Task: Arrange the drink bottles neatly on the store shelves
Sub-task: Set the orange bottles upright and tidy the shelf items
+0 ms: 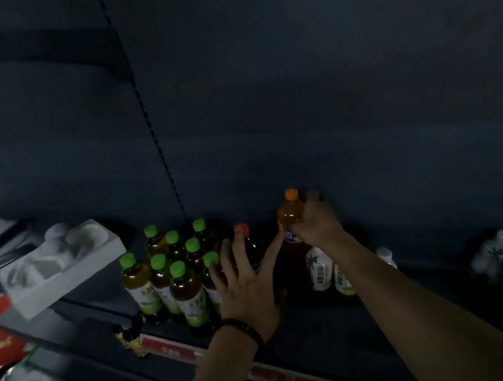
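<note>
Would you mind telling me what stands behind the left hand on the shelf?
A dark bottle with a red cap stands behind the spread left hand. The hand covers the bottle's lower half and base, so those cannot be seen.

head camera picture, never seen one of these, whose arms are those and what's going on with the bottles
This is one picture from a camera worn on a person's head, looking down at their own bare arms; there is no machine. They are stocking a dim store shelf. The right hand grips an orange-capped bottle near the back. The left hand is open, fingers spread, by a red-capped bottle; whether it touches is unclear. A cluster of green-capped bottles stands to the left, white bottles to the right.
</note>
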Motion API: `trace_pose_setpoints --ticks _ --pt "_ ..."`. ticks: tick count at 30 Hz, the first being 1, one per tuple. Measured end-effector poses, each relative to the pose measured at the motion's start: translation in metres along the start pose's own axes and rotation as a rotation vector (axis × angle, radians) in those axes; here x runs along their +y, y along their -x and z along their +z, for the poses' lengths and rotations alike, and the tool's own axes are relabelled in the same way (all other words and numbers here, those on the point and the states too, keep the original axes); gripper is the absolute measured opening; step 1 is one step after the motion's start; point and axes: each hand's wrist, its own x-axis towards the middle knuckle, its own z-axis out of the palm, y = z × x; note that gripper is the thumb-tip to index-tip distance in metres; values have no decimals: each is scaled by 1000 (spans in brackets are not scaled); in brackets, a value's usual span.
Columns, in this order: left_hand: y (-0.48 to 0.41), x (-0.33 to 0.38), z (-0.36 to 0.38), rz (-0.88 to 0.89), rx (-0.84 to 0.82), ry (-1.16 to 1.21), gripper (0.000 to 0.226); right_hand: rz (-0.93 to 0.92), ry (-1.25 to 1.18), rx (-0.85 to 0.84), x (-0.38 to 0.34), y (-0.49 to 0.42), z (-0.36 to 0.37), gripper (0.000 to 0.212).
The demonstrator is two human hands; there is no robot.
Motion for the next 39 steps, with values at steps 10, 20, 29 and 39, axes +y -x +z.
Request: trace_pose_setpoints --ticks 10,20,29,39 --pt "-14 -8 28 -16 82 -7 96 -65 -22 50 10 -16 31 96" --pt "-1 -20 -2 71 66 303 105 -237 -270 137 -54 57 -71 85" --pt "53 36 -44 350 -518 1512 98 -155 -504 146 -36 218 -128 75" --pt "191 153 42 498 -837 1560 73 198 -358 394 87 411 -138 81"
